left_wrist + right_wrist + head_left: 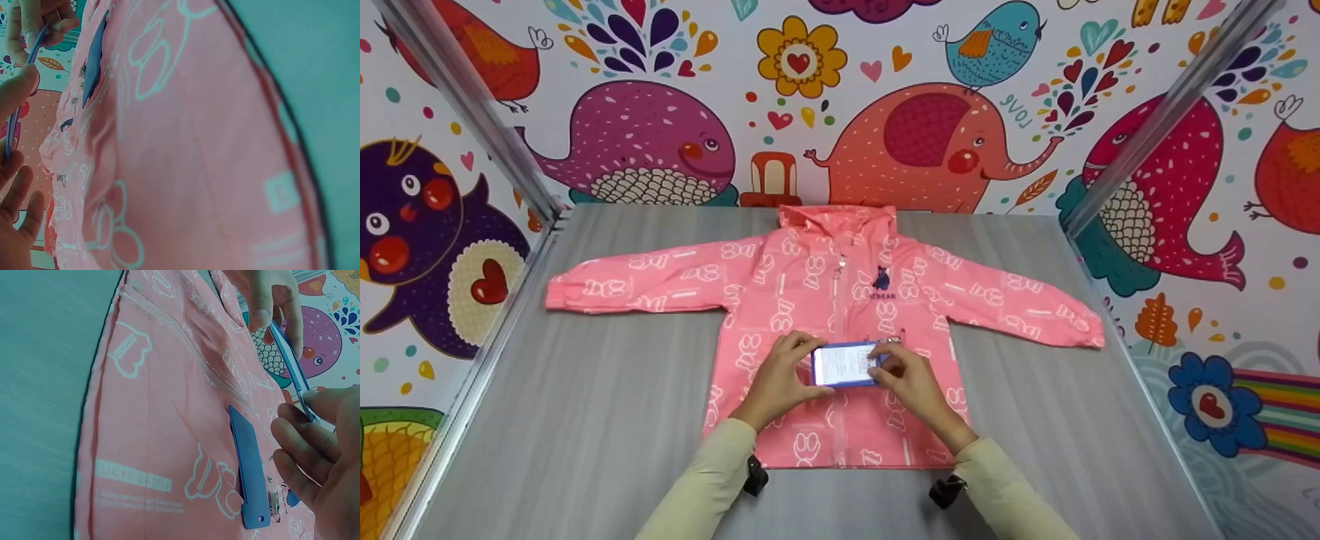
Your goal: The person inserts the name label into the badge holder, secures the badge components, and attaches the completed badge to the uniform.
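Both hands hold a blue-framed ID badge point(840, 364) with a white printed face above the front of a pink zip-up jacket point(780, 300). The left hand point(784, 375) pinches its left end between thumb and fingers. At the other end, the right hand point(911, 375) grips the edge with thumb and fingertips. Seen from the right wrist, the badge appears edge-on, thin and tilted. Below it a flat blue badge-holder piece point(250, 467), slotted at one end, lies against the jacket beside a metal clip point(274, 505). From the head, the hands and badge hide that piece.
The jacket lies face up on a grey tabletop point(585, 405), both sleeves spread sideways and the collar toward the back wall. Metal-framed, cartoon-printed panels point(660, 142) enclose the table at the back and sides. Dark wrist straps point(755, 476) hang beneath the sleeve cuffs.
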`<state>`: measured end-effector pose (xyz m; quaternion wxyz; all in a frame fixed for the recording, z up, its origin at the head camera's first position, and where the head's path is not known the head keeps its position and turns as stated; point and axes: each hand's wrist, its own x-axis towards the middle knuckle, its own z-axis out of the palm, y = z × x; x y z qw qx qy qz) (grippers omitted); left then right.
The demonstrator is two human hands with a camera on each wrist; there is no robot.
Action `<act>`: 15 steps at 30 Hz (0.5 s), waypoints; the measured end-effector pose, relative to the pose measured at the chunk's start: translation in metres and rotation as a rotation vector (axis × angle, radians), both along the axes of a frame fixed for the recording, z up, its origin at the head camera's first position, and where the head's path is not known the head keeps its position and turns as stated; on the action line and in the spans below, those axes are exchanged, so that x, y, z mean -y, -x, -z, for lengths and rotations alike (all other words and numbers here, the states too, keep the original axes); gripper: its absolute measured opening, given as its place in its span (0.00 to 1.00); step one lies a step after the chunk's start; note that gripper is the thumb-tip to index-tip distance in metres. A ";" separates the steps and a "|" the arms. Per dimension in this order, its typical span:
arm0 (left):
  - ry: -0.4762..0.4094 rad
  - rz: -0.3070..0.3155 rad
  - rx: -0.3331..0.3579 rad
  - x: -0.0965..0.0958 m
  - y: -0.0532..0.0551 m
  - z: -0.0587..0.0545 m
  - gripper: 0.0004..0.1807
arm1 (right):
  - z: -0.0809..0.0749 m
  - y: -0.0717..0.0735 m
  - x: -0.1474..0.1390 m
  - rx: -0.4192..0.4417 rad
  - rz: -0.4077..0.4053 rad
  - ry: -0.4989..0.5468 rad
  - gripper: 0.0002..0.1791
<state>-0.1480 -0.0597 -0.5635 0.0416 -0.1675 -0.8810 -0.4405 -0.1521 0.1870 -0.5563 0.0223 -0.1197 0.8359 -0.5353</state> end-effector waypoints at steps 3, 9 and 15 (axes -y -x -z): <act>0.001 -0.001 -0.009 0.000 0.000 0.000 0.40 | 0.001 0.000 0.000 -0.014 0.005 -0.005 0.12; -0.001 -0.003 -0.023 -0.001 0.000 0.001 0.40 | 0.000 -0.001 0.001 -0.026 0.016 -0.022 0.13; -0.008 -0.007 -0.027 -0.001 0.000 0.001 0.40 | -0.001 -0.001 0.004 0.005 0.042 0.004 0.14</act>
